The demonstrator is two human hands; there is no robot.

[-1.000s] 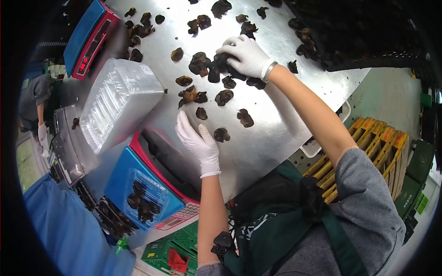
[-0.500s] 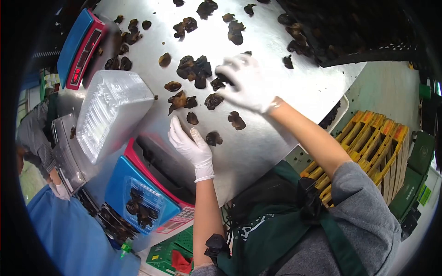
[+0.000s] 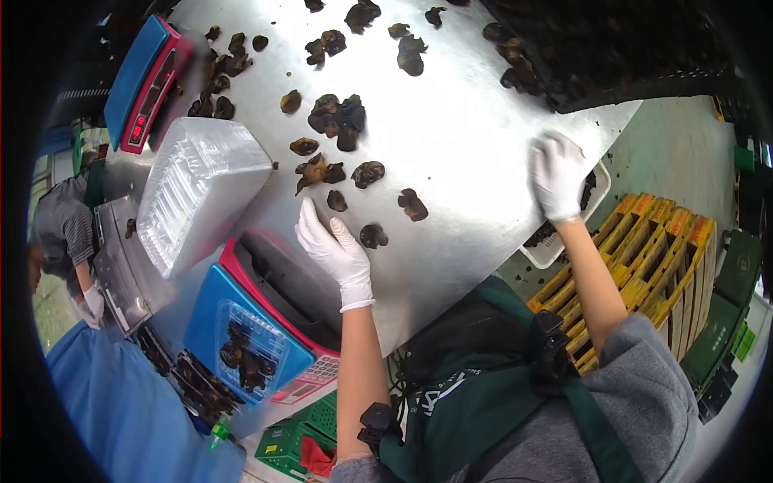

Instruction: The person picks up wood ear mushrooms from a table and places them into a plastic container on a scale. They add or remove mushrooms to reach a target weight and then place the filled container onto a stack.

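Dark brown pieces of wood ear mushroom lie scattered on the metal table [image 3: 451, 258]. My left hand [image 3: 336, 251], in a white glove, rests open among them, thumb apart from the fingers. Nearest to it are a small wood ear piece [image 3: 374, 236] and another piece [image 3: 336, 200]. A larger wood ear clump [image 3: 338, 121] lies farther up. My right hand [image 3: 558, 179], also gloved, is at the table's right edge beside a white basket [image 3: 547, 256] holding dark bits. Its fingers are curled and slightly blurred; whatever they enclose is hidden.
A stack of clear plastic trays [image 3: 217, 157] stands left, near a scale [image 3: 137, 88]. Another scale [image 3: 205, 322] bears a clear tray of wood ear pieces. A black crate [image 3: 636, 97] is at upper right, yellow pallets [image 3: 636, 249] below. A co-worker's gloved hand [image 3: 93, 306] shows at far left.
My right hand has moved right, from the mushroom pieces to the table edge by the basket. A dark piece near its fingers is gone from that spot. My left hand has barely moved.
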